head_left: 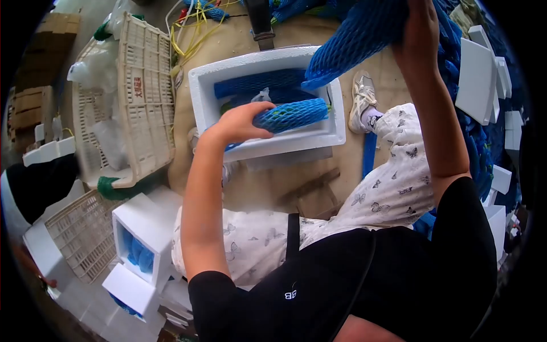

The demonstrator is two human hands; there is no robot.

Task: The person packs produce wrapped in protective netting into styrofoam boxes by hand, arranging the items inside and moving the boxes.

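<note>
A white foam box (265,149) stands in front of me with several blue net-wrapped bundles inside. Over its middle, my left hand (242,122) is wrapped round one end of a blue net-wrapped bundle (299,114) with green showing through the mesh. Another bundle (259,83) lies along the far inside wall, near a small clear plastic piece (262,96). Up at the right, above the box's far corner, my right hand (419,34) holds a larger blue net-wrapped bundle (359,40); its fingers are partly hidden behind the netting and cut by the frame's top edge.
A cream plastic crate (145,91) with clear bags stands on the left. Foam boxes (154,222) sit at the lower left, near another person's dark sleeve (48,179). White foam lids (477,80) and blue netting lie at the right. Yellow straps (199,34) lie beyond the box.
</note>
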